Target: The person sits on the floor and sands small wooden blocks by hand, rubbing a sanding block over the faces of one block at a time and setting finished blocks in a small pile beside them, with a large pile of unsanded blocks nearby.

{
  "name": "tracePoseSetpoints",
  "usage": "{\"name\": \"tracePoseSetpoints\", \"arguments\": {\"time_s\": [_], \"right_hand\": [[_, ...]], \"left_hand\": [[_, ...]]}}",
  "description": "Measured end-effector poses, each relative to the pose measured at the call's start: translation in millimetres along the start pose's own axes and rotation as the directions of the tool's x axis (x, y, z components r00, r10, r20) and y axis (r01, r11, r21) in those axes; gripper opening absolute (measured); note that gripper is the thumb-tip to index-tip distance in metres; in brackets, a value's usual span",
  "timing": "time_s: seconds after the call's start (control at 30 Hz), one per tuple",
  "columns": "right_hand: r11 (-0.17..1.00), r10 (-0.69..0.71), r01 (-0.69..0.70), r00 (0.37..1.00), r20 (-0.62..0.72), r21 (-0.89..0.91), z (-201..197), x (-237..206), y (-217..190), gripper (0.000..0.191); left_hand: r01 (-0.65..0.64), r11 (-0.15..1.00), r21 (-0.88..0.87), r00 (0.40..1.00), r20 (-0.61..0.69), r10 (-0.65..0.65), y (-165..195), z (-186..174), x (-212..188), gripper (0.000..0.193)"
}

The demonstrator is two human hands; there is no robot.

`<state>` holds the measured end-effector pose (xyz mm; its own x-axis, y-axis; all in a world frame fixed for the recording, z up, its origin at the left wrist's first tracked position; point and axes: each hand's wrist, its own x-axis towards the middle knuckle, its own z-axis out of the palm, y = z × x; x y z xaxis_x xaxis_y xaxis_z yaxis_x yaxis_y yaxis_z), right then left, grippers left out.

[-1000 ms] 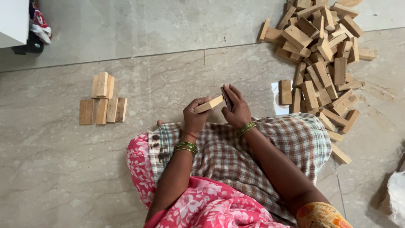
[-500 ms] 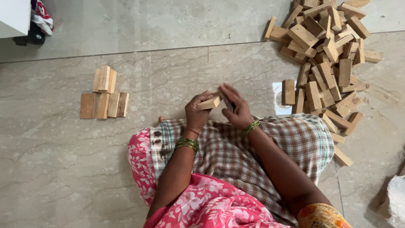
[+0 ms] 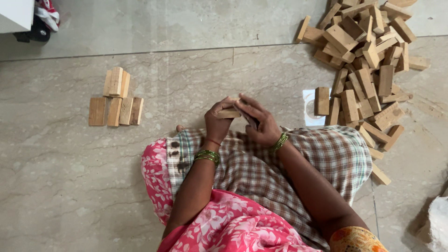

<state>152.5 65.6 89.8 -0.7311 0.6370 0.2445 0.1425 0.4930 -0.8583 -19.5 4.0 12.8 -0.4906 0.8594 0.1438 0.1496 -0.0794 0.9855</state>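
Note:
I sit on a stone floor with a checked cloth (image 3: 261, 163) over my lap. My left hand (image 3: 218, 122) grips a small wooden block (image 3: 228, 113) just above my knees. My right hand (image 3: 258, 122) lies against the block's right end, and a dark flat piece shows under its fingers; I cannot tell what that piece is. A large loose heap of wooden blocks (image 3: 364, 60) lies to my right. To my left, a small group of blocks (image 3: 115, 111) lies side by side with two more blocks (image 3: 116, 81) set on top at the back.
A white cabinet corner (image 3: 14, 14) and some red and dark items (image 3: 44, 18) are at the top left. A white sheet (image 3: 309, 107) lies under the edge of the heap. A white bag (image 3: 438, 224) shows at the bottom right.
The block has turned from a tilted hold to nearly level between my hands, and both hands have closed in on it. The view has drifted slightly.

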Motion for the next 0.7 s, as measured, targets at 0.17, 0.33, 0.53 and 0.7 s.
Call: {"name": "tracePoseSetpoints", "arguments": {"time_s": [0.17, 0.33, 0.53, 0.7], "right_hand": [[0.881, 0.389, -0.416, 0.908, -0.154, -0.224, -5.2, 4.2, 2.5, 0.083], [0.997, -0.052, 0.051, 0.999, 0.015, 0.061, -7.2, 1.4, 0.1, 0.085], [0.871, 0.403, -0.404, 0.913, -0.063, -0.279, -12.4, 7.4, -6.2, 0.076], [0.99, -0.13, 0.129, 0.992, 0.0, -0.051, -7.8, 1.0, -10.6, 0.083]], "left_hand": [[-0.126, 0.985, -0.119, 0.986, 0.091, 0.137, -4.4, 2.7, 0.6, 0.029], [0.246, 0.967, -0.072, 0.967, 0.082, -0.24, -2.0, 2.3, -0.7, 0.038], [-0.218, 0.975, -0.043, 0.967, 0.127, 0.222, -2.3, 1.3, -1.4, 0.027], [0.173, 0.983, -0.067, 0.985, 0.034, -0.171, -5.6, 3.0, 2.4, 0.026]]}}
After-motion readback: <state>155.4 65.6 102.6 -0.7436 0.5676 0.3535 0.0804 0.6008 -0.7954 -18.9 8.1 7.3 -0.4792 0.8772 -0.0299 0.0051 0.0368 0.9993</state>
